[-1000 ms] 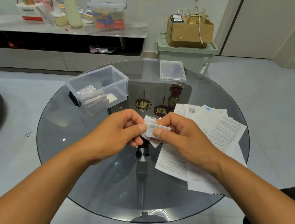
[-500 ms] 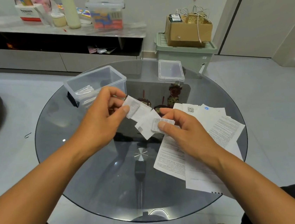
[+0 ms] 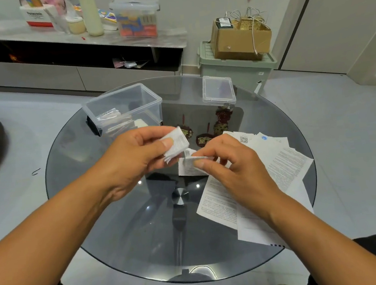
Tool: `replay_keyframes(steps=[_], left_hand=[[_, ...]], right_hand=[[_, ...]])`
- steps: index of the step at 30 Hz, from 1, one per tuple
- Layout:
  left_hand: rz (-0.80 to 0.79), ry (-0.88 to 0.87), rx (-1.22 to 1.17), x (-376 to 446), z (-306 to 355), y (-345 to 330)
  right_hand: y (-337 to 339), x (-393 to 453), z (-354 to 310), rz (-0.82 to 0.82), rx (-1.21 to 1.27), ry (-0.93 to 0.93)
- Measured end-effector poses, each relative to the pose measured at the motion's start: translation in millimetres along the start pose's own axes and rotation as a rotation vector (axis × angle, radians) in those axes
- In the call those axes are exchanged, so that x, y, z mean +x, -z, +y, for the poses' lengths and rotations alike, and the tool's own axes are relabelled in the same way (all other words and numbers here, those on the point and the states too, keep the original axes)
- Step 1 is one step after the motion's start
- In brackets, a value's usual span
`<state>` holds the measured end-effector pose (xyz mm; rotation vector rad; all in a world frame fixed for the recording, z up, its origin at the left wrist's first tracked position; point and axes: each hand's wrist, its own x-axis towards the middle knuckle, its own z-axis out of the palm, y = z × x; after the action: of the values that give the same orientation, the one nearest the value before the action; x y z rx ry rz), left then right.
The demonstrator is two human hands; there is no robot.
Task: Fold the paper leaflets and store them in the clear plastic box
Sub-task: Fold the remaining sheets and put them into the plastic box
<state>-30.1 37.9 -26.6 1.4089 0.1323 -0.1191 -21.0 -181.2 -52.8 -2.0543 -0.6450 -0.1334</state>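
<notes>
Head view: clear plastic box (image 3: 124, 107) open on the far left of the round glass table (image 3: 111, 221), with several folded leaflets (image 3: 112, 121) stacked inside; its lid (image 3: 218, 90) lying apart at the far edge. Left hand (image 3: 132, 160) pinching a small folded leaflet (image 3: 176, 143) between thumb and fingers, above the glass. Right hand (image 3: 236, 167) pinching a second folded piece (image 3: 190, 165) just below. Loose flat sheets (image 3: 283, 166) spread under the right wrist.

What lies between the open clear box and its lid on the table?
In the head view, only bare dark glass of the table separates the clear box and the lid; the red ornaments lie nearer the person than that gap.
</notes>
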Motion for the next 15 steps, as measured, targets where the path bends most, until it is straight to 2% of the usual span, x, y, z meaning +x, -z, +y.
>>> replay_keyframes(steps=[4,6,9,12,15], left_hand=[[0.030,-0.018,0.146,-2.8,-7.2,-5.4],[0.006,-0.047,0.219,-3.2,-9.1,-5.1],[-0.127,-0.079,0.372,-7.8,-6.6,-5.9],[-0.181,-0.143,0.493,-10.8,-2.2,-6.5],[-0.162,-0.167,0.415,-9.2,0.3,-11.7]], right_hand=[[-3.0,-1.5,-0.3,0.034,-0.143,0.187],[-2.8,-2.4,-0.9,0.068,-0.143,0.172],[-3.2,-4.4,-0.7,0.070,-0.103,0.092],[-2.2,-1.1,4.7,0.076,-0.205,0.132],[0.4,3.3,5.9,0.084,-0.220,0.145]])
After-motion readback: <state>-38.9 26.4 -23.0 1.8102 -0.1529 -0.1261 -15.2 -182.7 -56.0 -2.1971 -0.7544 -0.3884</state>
